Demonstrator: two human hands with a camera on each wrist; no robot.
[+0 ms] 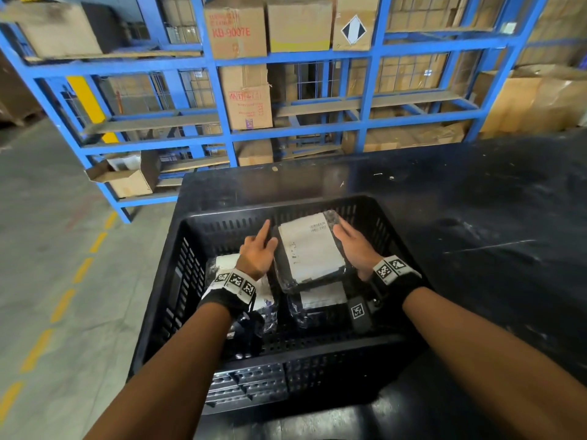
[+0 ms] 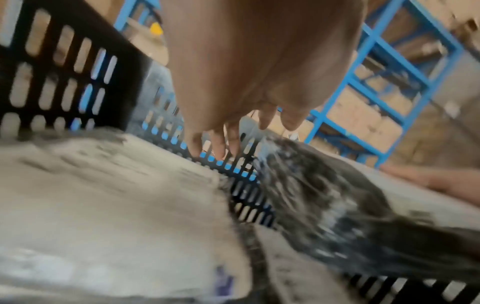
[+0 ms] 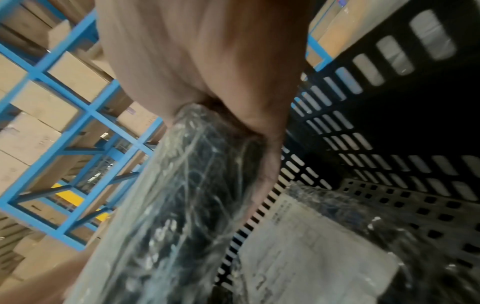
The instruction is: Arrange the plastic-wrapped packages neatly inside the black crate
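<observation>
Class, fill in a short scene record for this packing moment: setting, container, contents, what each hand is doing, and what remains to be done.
setting: warehouse, blue racking holding cardboard boxes
container: black crate on a dark table
contents: at least three plastic-wrapped packages
top package: tilted, above another package
right hand: grips the top package's right edge
left hand: open beside its left edge, index finger extended
remaining: lay top package flat

The crate [image 1: 190, 281] is black, its walls patterned with slots. Each package [image 1: 309, 249] is dark under clear wrap with a white printed label. The counter [image 1: 476, 217] is scuffed black, the shelving [image 1: 368, 90] blue, the boxes [image 1: 235, 30] brown with red lettering. Wristbands [image 1: 235, 282] carry black-and-white square codes.
</observation>
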